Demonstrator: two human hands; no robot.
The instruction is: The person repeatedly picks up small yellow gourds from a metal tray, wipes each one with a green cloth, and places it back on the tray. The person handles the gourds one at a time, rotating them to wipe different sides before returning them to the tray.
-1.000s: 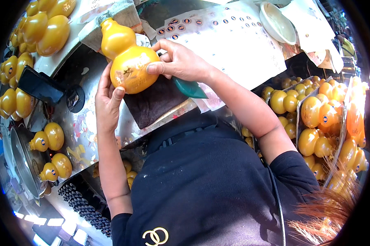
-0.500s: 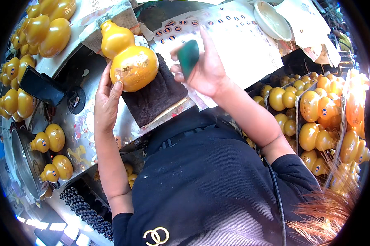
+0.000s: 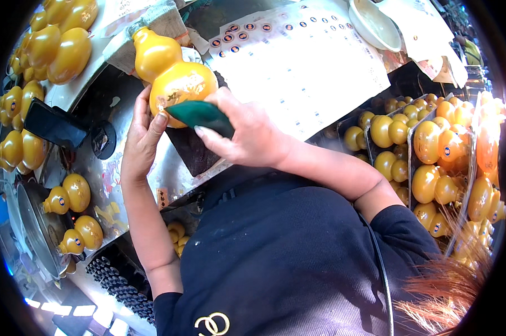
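In the upper left-centre of the frame, a yellow gourd-shaped bottle (image 3: pixel 181 84) is steadied at its lower bulb by the left hand (image 3: pixel 141 140), whose fingers and thumb are closed against its side. A flat green tool (image 3: pixel 201 115) is clamped between the thumb and fingers of the right hand (image 3: pixel 247 131); the bulb's lower edge is partly hidden by it, and whether the surface is touched cannot be told. The dark cloth (image 3: pixel 194 155) beneath is partly covered by the right hand and tool. A large white sheet (image 3: pixel 314 89) dotted with round stickers is spread at upper centre, with a pale bowl (image 3: pixel 375 28) set near its corner. On the metal tabletop (image 3: pixel 104 175), a phone (image 3: pixel 54 124) is propped at left beside a black disc (image 3: pixel 103 140). The right side is filled by divided rows of yellow bottles (image 3: pixel 426 143)
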